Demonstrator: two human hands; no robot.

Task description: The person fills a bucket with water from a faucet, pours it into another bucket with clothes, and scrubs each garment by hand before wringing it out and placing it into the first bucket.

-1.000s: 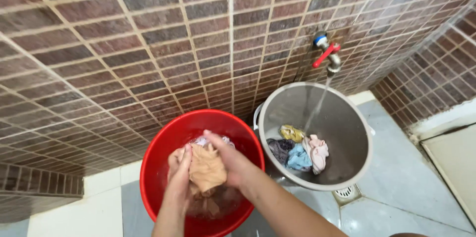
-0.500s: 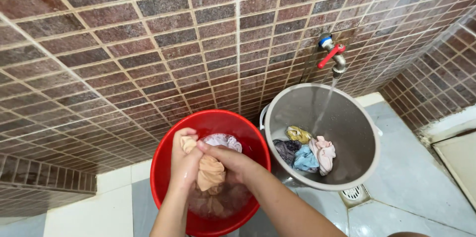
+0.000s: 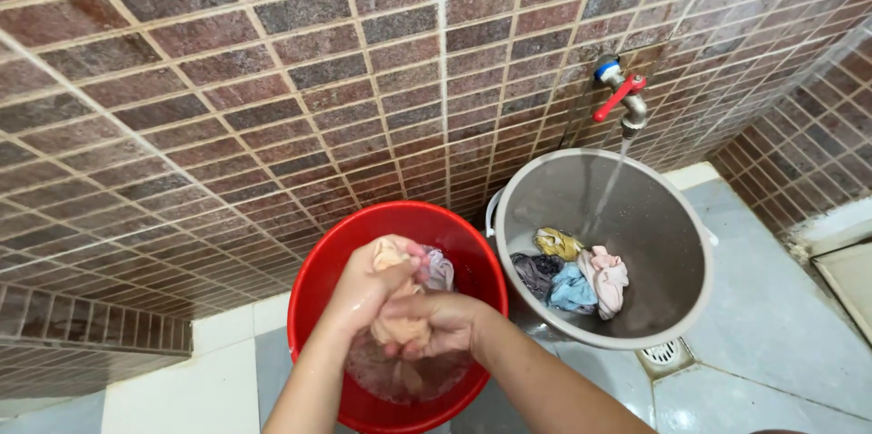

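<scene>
Both of my hands are over a red plastic basin on the floor. My left hand and my right hand squeeze a wet peach-coloured cloth between them, the left above the right. Murky water and more soaked cloth, pale and whitish, lie in the basin under my hands. To the right stands a grey metal bucket holding several wet garments: yellow, dark grey, light blue and pink.
A wall tap with a red lever runs a thin stream into the grey bucket. Brown tiled walls rise behind and to the right. A floor drain sits in the pale tiled floor by the bucket.
My hands have closed tighter around the peach cloth and bunched it up; the left hand now wraps over the top. The view has shifted slightly to the left.
</scene>
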